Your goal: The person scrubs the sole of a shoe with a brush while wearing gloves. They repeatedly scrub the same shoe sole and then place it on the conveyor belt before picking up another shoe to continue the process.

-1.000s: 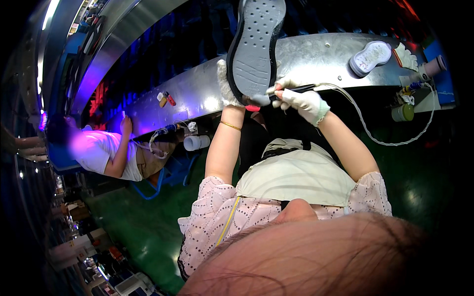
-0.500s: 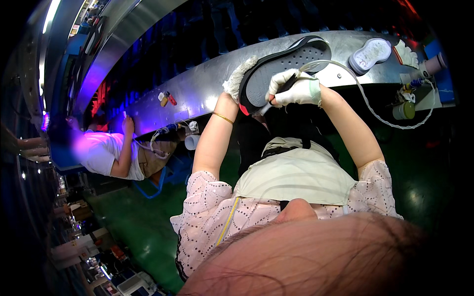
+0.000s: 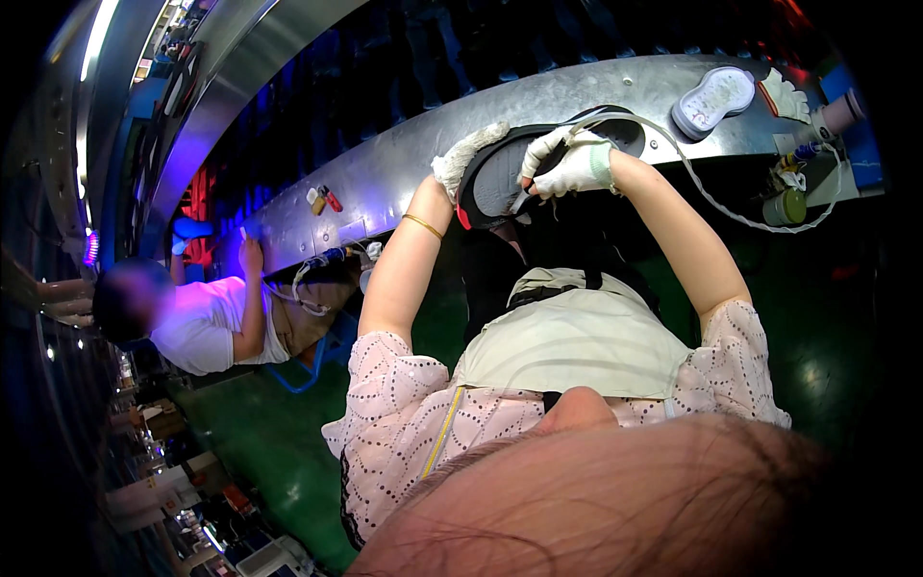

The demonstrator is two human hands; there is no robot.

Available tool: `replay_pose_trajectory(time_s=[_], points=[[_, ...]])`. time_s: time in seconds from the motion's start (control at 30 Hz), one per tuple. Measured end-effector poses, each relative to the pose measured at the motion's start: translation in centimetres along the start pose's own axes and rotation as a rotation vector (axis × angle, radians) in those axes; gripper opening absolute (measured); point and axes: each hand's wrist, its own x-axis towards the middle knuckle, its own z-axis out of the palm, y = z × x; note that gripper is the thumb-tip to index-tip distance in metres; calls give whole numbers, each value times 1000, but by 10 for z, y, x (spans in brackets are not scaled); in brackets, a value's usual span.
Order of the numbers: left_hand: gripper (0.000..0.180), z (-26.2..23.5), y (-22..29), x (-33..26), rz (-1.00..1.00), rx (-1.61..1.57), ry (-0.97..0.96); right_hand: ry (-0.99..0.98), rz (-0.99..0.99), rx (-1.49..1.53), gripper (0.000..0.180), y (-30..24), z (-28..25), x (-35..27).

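My left hand (image 3: 467, 160), in a white knit glove, grips the outer left rim of a black shoe sole (image 3: 494, 183) with a grey inside and a red patch at its near end. The sole is tilted at the near edge of the metal bench. In my right hand (image 3: 579, 165), gloved with bare fingertips, is a dark-handled brush (image 3: 520, 202). Its pale tip is at the near end of the sole's inner side. A clear hose (image 3: 681, 149) runs from the brush handle off to the right. My right hand covers the middle of the sole.
A pale sole-shaped block (image 3: 713, 101) and a white glove (image 3: 785, 96) lie right on the metal bench (image 3: 404, 149). A greenish can (image 3: 786, 207) hangs below the bench edge. Red-and-black small items (image 3: 330, 199) lie left. A co-worker (image 3: 207, 322) sits at far left.
The far end of the sole has come down toward me and the sole is tilted more. The brush has moved with my right hand slightly left, from outside the near rim to the inner side.
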Motion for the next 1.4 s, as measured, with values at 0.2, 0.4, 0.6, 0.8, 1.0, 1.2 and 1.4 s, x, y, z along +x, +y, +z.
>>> replay_pose_trajectory(time_s=[0.2, 0.4, 0.6, 0.8, 1.0, 1.2, 1.4], points=[[56, -11, -3, 3, -83, 23, 70, 32, 183, -123, 8, -7, -26, -23], [61, -17, -30, 16, 366, -367, -53, 408, -128, 473, 14, 13, 11, -27], [63, -10, -56, 27, 586, -655, -74, 388, -38, 335, 23, 23, 52, -23], [74, 1, -67, 32, 673, -565, 109, 573, -155, 432, 20, 5, 39, -19], [79, 11, -70, 23, 624, -589, -137, 411, -130, 379, 18, 5, 54, -22], [72, 28, -76, 23, 726, -553, -93, 724, -374, 418, 7, -4, 29, -1], [82, 5, -81, 39, 618, -415, -7, 481, -285, 301, 13, -8, 50, -7]])
